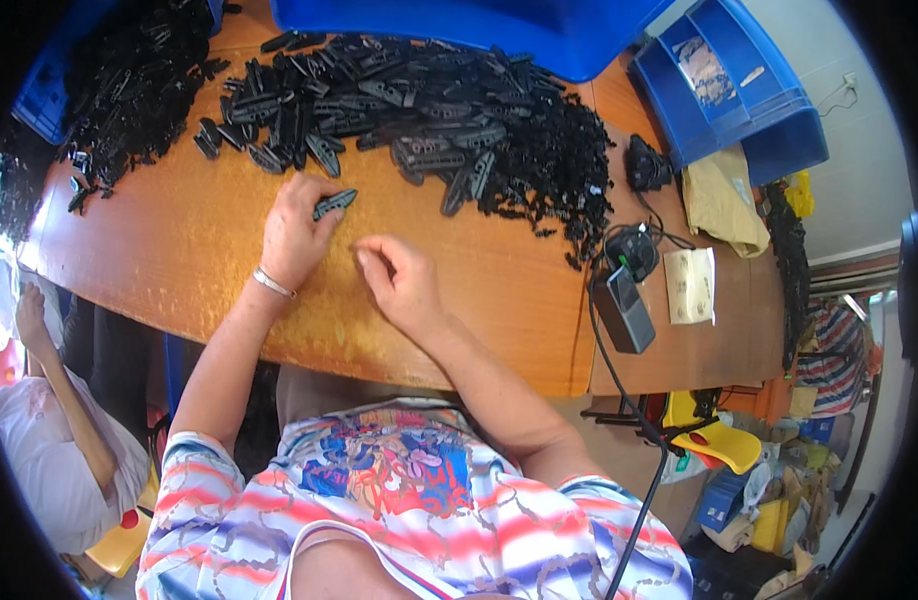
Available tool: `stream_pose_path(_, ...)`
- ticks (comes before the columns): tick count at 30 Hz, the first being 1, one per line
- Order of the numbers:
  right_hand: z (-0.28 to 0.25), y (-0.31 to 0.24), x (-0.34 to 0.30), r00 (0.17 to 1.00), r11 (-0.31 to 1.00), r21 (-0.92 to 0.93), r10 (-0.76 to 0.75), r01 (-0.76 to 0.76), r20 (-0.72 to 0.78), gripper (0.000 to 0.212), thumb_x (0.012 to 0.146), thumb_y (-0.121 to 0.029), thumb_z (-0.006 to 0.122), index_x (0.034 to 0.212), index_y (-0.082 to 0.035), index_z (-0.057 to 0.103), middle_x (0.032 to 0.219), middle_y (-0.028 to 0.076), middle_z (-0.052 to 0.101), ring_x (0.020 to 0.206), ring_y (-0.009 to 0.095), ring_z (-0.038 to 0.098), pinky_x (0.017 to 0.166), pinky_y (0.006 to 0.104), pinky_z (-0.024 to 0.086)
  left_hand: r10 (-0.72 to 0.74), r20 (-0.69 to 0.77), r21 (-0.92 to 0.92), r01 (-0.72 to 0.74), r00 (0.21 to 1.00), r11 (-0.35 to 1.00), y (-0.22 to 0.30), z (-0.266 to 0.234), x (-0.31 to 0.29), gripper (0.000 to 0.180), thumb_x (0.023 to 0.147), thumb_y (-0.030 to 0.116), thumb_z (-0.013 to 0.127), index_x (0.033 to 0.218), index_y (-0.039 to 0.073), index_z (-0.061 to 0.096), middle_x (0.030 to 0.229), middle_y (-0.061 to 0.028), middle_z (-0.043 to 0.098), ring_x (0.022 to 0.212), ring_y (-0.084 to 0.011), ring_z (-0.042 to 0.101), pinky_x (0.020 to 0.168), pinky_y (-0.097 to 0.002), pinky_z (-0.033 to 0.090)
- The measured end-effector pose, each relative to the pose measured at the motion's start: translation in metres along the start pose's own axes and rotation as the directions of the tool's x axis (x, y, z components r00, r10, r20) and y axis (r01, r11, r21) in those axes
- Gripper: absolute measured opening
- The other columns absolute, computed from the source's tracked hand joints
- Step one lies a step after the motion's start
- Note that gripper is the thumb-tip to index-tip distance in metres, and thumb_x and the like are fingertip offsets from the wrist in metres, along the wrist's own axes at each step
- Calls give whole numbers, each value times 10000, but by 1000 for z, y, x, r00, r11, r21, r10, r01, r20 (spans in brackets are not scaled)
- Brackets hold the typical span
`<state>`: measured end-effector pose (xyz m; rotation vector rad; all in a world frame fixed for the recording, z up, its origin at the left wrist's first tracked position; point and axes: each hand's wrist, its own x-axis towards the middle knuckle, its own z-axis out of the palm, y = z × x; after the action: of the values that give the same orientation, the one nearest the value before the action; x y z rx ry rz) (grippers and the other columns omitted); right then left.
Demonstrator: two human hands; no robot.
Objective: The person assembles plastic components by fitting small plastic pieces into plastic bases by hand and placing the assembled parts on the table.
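Note:
My left hand point(297, 228) is closed on a dark grey, pointed plastic piece point(335, 204), pinching it between thumb and fingers above the table. To its right, my right hand point(399, 280) hovers near the table with thumb and forefinger drawn together. Whether something small sits in that pinch, I cannot make out. Just beyond both hands lies a wide heap of similar long, pointed plastic pieces point(379, 95), some with holes along them. This heap runs on the right into a pile of small black parts point(564, 160).
A blue bin point(459, 25) stands behind the heap, and another blue bin point(769, 120) at the far right. More black parts point(139, 95) cover the left. A black box point(624, 310) with a cable lies right, beside a cream packet point(690, 286). Another person's arm point(69, 400) shows at left.

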<state>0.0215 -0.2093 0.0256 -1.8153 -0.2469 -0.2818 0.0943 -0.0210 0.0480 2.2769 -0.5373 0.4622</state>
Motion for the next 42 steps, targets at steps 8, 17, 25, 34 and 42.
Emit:
stream_pose_path(8,-78,18,90,897,880,-451,-311,148,-314,261,985,-88,703,1238,-25,712,1318,195,662,1262,384,614,1012,470,509,-23,10,50,22,1000,998,19,-3,-26,218,841,10,788,984,16,624,1077,-154,675,1039,-380,642,923,-453,517)
stream_pose_path(17,-51,42,134,941,781,-605,-68,-156,-332,498,1072,-323,606,1463,-15,603,1576,298,443,1474,461,419,1205,560,390,-86,33,30,85,996,996,19,1,-29,208,859,39,799,1002,27,647,1067,-131,688,1037,-360,648,918,-445,519)
stream_pose_path(25,-15,22,105,992,892,-451,-74,21,-100,543,1021,-295,699,1471,-13,585,1574,273,447,1491,455,391,1218,545,375,-23,-36,101,27,999,995,15,2,-25,155,856,55,810,954,45,691,1024,-111,693,993,-354,624,868,-442,512)
stream_pose_path(34,-125,30,65,960,767,-641,-188,13,-205,103,937,-135,762,993,-49,763,973,133,716,860,360,732,785,464,579,30,-101,200,-9,994,980,19,2,-27,138,849,88,821,949,37,740,1051,-100,707,1012,-322,630,902,-420,525)
stream_pose_path(42,-121,23,60,996,535,-843,-28,-57,-85,151,921,-174,805,1006,-53,774,1060,150,725,877,383,734,793,493,580,57,-73,245,-38,996,969,24,-4,-31,139,852,97,823,954,40,746,1029,-85,713,1008,-317,629,899,-425,516)
